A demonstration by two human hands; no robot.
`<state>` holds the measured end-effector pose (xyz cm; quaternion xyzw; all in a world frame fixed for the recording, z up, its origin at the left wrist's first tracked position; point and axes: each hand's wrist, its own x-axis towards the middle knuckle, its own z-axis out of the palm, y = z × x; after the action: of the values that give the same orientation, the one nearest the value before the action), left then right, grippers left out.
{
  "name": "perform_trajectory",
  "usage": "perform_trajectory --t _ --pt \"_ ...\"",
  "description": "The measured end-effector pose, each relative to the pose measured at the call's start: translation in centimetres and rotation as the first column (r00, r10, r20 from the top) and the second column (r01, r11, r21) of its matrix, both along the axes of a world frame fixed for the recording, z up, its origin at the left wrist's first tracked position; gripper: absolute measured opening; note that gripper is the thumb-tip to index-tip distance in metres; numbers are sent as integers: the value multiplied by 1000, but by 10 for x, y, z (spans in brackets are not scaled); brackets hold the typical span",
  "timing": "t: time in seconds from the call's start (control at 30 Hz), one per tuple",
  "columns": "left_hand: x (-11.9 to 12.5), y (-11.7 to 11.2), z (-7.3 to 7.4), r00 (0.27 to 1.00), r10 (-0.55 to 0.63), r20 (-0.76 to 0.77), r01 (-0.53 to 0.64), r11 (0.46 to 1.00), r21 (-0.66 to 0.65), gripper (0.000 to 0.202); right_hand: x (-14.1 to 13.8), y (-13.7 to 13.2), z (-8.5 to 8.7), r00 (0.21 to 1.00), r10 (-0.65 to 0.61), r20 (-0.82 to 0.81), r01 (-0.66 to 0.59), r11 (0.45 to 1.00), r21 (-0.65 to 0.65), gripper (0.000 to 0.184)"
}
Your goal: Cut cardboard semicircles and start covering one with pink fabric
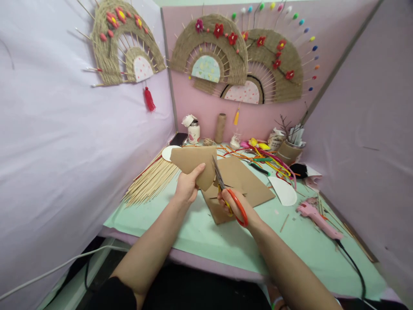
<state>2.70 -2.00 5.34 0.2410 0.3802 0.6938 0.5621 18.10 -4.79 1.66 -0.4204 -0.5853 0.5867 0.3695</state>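
Note:
My left hand (188, 186) is closed on a brown cardboard piece (194, 162) with a curved edge and holds it up above the table. My right hand (232, 206) grips red-and-yellow-handled scissors (226, 189). Their blades point up and away into the right edge of the held piece. Under both hands a larger brown cardboard sheet (244, 184) lies flat on the green mat (206, 234).
A fanned bundle of bamboo sticks (151, 183) lies at the left. White paper half-discs (284, 191) and a pink glue gun (318, 218) lie at the right. Coloured pipe cleaners (269, 159), a jar (193, 131), a twine roll (220, 128) and cups stand at the back.

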Motion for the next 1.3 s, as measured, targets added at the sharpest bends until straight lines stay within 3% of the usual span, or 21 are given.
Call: perform_trajectory --t 0.2,0.5,0.93,1.3 --pt "-2 1 -3 999 9 -45 -7 998 55 52 1 1 -3 1000 5 -25 -4 999 47 60" --pt "1 -7 -4 984 -169 -61 172 984 49 56 4 -2 1 999 -15 41 7 985 175 64" --pt "-3 -9 -6 964 -255 -79 260 964 61 58 3 -5 -2 998 -2 64 -11 979 204 73" --pt "-2 -11 -3 961 -266 -76 270 961 53 60 3 -9 -3 989 -67 128 43 981 187 65"
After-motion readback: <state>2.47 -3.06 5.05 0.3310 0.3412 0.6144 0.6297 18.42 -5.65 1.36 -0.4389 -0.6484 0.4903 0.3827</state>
